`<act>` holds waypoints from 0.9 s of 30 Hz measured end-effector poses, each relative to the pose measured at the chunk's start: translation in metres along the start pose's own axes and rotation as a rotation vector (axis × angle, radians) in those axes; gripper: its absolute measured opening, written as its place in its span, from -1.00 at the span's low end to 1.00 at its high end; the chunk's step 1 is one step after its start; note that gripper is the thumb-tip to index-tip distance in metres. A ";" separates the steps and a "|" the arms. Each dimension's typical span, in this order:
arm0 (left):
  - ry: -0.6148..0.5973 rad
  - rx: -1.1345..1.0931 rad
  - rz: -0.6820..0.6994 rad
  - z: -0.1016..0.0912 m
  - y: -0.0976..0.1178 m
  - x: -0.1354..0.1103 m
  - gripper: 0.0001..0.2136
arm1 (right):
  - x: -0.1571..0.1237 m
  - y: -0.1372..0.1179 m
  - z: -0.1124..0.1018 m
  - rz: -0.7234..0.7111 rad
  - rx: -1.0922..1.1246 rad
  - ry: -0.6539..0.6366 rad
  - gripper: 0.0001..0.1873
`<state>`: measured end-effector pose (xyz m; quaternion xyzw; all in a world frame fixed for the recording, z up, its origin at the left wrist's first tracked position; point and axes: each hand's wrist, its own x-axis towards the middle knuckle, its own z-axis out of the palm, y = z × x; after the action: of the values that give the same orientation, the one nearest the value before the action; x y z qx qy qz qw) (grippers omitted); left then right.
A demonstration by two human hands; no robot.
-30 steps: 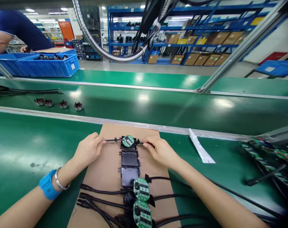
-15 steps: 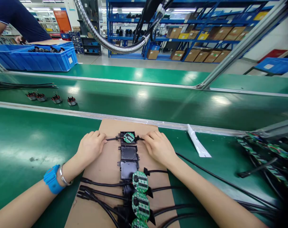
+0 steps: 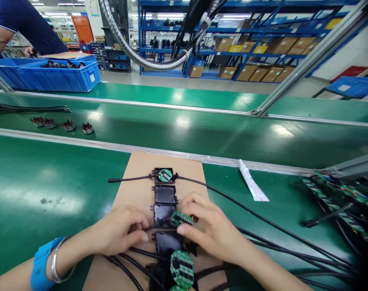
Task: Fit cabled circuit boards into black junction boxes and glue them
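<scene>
In my right hand (image 3: 206,226) a round green circuit board (image 3: 181,218) is pinched, tilted above the row of black plastic housings. My left hand (image 3: 125,230) is closed on the black cable (image 3: 152,227) that runs to this board. At the far end of the row, another round board (image 3: 165,175) sits in its black housing (image 3: 156,180), with a cable leading out on each side. Between it and my hands lie bare housings (image 3: 165,195). Nearer to me, a further round board (image 3: 182,268) rests on the row.
Everything lies on a cardboard sheet (image 3: 143,161) on the green bench. A white tube (image 3: 253,182) lies to the right, beside a pile of wired boards (image 3: 332,202). Several small motor-like parts (image 3: 68,125) stand at the back left. A person works behind blue bins (image 3: 62,79).
Both hands have left the cables of the far housing and come nearer to me. My right hand has lifted a board from the row, and my left hand has taken its cable.
</scene>
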<state>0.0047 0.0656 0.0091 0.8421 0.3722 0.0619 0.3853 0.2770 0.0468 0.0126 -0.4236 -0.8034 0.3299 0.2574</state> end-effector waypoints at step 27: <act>0.016 0.084 0.104 0.019 0.009 -0.014 -0.88 | -0.024 -0.021 0.014 0.028 -0.220 -0.165 -0.77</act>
<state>0.0075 0.0404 0.0046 0.8753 0.3331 0.0728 0.3430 0.2682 0.0133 0.0162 -0.4320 -0.8470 0.2773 0.1378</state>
